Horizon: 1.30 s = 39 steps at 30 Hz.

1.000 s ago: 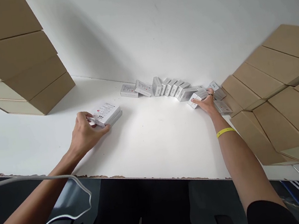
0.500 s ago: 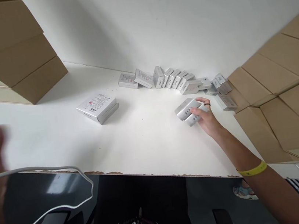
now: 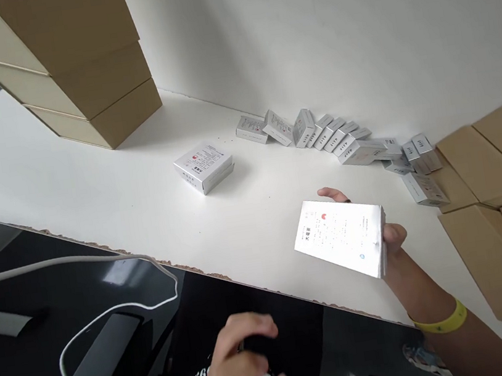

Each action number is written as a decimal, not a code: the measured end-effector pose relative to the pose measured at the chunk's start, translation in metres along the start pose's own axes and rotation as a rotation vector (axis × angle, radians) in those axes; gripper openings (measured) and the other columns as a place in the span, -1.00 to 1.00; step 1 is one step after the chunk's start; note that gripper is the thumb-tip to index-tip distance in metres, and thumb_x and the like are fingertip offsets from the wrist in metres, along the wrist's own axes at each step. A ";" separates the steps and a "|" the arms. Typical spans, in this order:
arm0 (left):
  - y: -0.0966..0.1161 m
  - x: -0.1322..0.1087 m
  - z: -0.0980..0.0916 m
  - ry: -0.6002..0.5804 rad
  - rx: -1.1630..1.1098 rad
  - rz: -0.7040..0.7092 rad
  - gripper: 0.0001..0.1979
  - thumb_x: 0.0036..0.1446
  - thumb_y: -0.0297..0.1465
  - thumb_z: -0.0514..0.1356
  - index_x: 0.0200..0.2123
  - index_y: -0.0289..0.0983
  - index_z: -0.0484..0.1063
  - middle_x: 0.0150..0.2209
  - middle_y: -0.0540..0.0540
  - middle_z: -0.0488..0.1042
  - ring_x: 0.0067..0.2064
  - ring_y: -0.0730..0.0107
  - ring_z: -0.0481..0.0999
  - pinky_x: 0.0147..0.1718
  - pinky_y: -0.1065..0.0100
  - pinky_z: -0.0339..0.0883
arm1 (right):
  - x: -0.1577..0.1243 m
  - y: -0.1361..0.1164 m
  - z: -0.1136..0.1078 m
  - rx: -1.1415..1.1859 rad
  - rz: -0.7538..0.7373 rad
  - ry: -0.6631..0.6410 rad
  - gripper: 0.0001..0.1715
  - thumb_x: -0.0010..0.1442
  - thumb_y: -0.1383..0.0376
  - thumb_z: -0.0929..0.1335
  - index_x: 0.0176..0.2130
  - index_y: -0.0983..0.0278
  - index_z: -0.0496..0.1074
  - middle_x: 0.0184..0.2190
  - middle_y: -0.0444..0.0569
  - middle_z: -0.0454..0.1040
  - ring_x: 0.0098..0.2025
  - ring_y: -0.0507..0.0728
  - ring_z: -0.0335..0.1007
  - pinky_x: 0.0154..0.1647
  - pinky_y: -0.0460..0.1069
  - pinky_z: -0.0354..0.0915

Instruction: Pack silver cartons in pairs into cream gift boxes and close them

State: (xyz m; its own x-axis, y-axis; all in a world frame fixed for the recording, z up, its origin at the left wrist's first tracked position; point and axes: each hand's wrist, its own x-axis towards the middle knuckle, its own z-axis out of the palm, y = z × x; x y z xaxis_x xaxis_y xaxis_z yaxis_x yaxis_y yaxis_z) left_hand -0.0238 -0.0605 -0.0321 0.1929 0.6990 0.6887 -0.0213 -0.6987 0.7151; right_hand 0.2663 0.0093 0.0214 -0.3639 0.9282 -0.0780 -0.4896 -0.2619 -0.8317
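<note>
In my right hand (image 3: 393, 239) are silver-white small cartons (image 3: 339, 235), gripped from behind with the printed broad face tilted up to me. Another carton edge shows under the front one at its right side. My left hand (image 3: 242, 357) hangs over my lap below the table edge, fingers bent and apart, holding nothing. On the table to the left of the held cartons lies a stack of two similar cartons (image 3: 204, 162).
A row of leaning cartons (image 3: 337, 135) runs along the wall. Tall brown boxes (image 3: 121, 100) are stacked at the back left; more brown cardboard boxes (image 3: 484, 255) stand right. A white cable (image 3: 102, 258) loops before the table's chipped front edge (image 3: 216, 275).
My right hand has lifted its cartons nearer to me and turned them broad face up. My left hand has swung from the far left to over my lap. The view has shifted left.
</note>
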 end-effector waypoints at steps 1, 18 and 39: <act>-0.002 0.012 0.004 -0.016 0.044 -0.057 -0.61 0.14 -0.65 0.18 -0.01 -0.26 0.21 0.00 -0.25 0.40 -0.01 0.23 0.53 -0.10 0.20 0.57 | 0.000 0.001 0.003 0.004 0.004 -0.021 0.02 -0.14 -0.04 0.64 0.21 0.00 0.28 0.06 -0.03 0.40 -0.04 0.20 0.43 -0.14 0.07 0.42; -0.041 0.127 0.000 -0.649 0.112 -0.416 -0.20 -0.03 -0.29 0.50 0.19 -0.15 0.17 0.12 -0.18 0.42 0.08 0.01 0.46 0.03 -0.03 0.44 | 0.024 0.042 0.012 -0.054 0.137 -0.189 0.14 0.01 -0.33 0.48 0.34 0.03 0.10 0.21 0.11 0.32 0.22 0.35 0.33 0.07 0.19 0.41; -0.048 0.128 0.001 -0.464 -0.117 -0.782 -0.17 -0.05 -0.07 0.53 0.20 -0.18 0.27 0.11 -0.22 0.44 0.11 0.00 0.49 -0.06 0.10 0.51 | 0.022 0.027 0.018 -0.363 -0.075 0.149 -0.09 -0.08 0.10 0.66 0.16 0.03 0.30 0.16 0.03 0.40 0.12 0.29 0.43 -0.01 0.16 0.46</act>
State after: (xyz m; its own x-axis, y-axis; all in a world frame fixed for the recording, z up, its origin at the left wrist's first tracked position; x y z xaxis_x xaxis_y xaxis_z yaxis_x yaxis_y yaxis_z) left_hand 0.0034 0.0622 0.0220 0.5681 0.8173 -0.0960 0.1871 -0.0147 0.9822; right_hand 0.2306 0.0180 0.0076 -0.2058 0.9764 -0.0663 -0.1887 -0.1060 -0.9763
